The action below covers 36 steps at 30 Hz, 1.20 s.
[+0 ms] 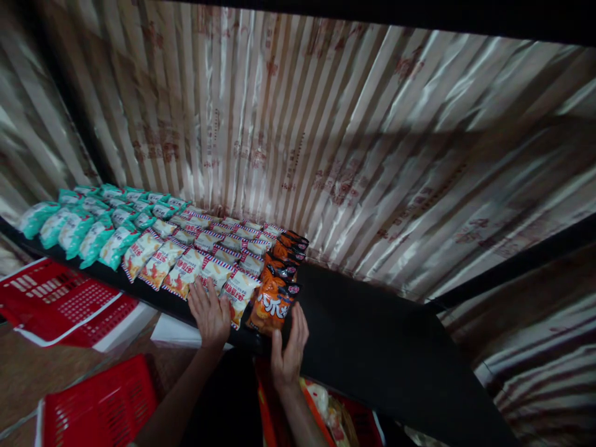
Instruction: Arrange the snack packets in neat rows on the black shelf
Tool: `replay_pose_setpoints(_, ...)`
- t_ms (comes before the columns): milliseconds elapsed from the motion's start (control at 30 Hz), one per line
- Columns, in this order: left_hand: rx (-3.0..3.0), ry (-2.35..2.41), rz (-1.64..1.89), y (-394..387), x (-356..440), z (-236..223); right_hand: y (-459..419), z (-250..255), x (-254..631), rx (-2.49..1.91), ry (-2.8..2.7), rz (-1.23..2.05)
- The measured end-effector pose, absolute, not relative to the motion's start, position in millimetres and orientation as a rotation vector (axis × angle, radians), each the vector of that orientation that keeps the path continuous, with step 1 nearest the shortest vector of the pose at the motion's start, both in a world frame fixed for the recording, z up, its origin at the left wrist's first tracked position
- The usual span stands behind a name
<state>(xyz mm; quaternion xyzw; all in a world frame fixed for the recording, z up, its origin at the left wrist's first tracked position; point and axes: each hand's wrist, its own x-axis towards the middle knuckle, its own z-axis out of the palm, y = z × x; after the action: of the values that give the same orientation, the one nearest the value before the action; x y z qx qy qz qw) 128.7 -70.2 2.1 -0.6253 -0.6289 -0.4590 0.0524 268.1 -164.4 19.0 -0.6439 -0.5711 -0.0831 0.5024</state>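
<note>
My left hand (210, 310) lies with its fingers apart against the front white snack bags (185, 272), which have red lettering and striped edges. At the right end of the rows, my right hand (290, 349) is beside the front orange-and-black snack bag (271, 305), thumb and fingers apart near its lower right side. Whether the right fingers touch the bag is hard to tell. Several more orange bags (285, 251) stand in a line behind it. Teal snack bags (95, 239) fill the left part of the black shelf (363, 329).
Striped, crinkled sheeting (298, 124) hangs behind the shelf. Below on the left are a red plastic basket (60, 298) and another red basket (102, 403). Under my right arm, an orange-edged bag with packaged goods (328, 410) sits by the shelf's front edge.
</note>
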Motion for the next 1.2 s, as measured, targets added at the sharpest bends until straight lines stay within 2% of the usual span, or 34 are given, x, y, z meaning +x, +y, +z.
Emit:
replay_pose_setpoints(167, -1.839, -2.023, -1.381, -56, 98, 0, -153, 43, 221, -1.327, -2.056, -0.228)
replay_pose_setpoints(267, -1.787, -2.11, -1.399, -43, 84, 0, -118, 45, 197, -1.352, -2.195, -0.227)
replay_pose_setpoints(500, -1.869, -2.012, -1.352, -27, 78, -3, -63, 43, 187, -1.48, -2.314, -0.138)
replay_pose_setpoints(1200, -1.909, -2.049, -1.21, -23, 82, -6, -61, 23, 183, -1.475, -2.177, -0.228)
